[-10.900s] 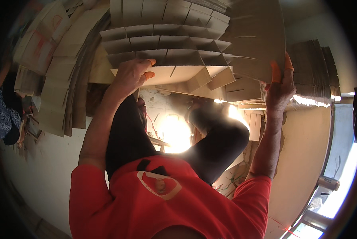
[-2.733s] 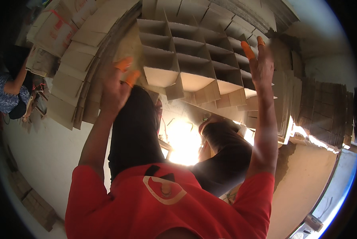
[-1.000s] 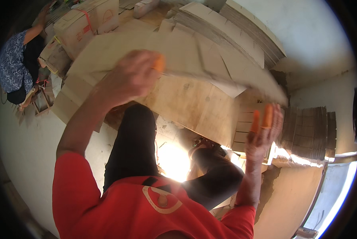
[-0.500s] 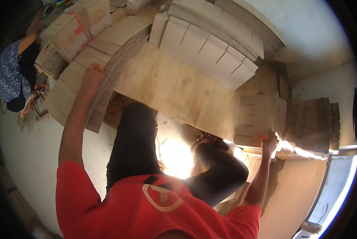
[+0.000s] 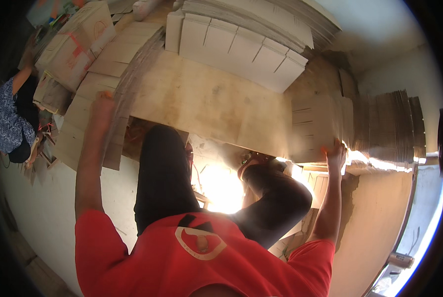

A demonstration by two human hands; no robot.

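My left hand [image 5: 101, 105], slightly blurred, lies closed on the long stack of slotted cardboard sheets [image 5: 96, 80] at the left. Orange shows at its fingertips, and whatever its curled fingers hold is hidden. On the right, my right hand [image 5: 337, 153] grips the near edge of a stack of slotted cardboard pieces [image 5: 311, 129]. An orange-tipped thumb lies over the top face there, with the other fingers around the edge. Between the two hands stretches a bare wooden board [image 5: 201, 91].
Tall piles of slotted cardboard [image 5: 241, 42] stand at the board's far side. More cardboard [image 5: 385, 128] is packed at the far right. Beyond the left stack sits a carton [image 5: 70, 52]; a person in a patterned top [image 5: 11, 114] is nearby. My bent legs are below the board.
The whole view has tilted a little, lowering the left side and raising the right. Both hands stay at about the same spots on their stacks.
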